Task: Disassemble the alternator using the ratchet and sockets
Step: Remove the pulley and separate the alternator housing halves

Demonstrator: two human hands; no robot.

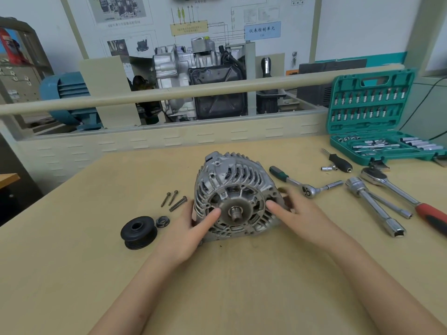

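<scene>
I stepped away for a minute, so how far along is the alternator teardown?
Done: pulley, nut and three long bolts lie left of the alternator. In hand: left hand and right hand grip the housing. Left: its halves look unseparated; the small ratchet lies idle.

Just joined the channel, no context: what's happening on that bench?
A person is stripping an alternator bare-handed. The left hand and right hand hold its housing from either side, thumbs on the front face. The pulley, nut and three long bolts lie to its left. A small ratchet lies unused to its right.
</scene>
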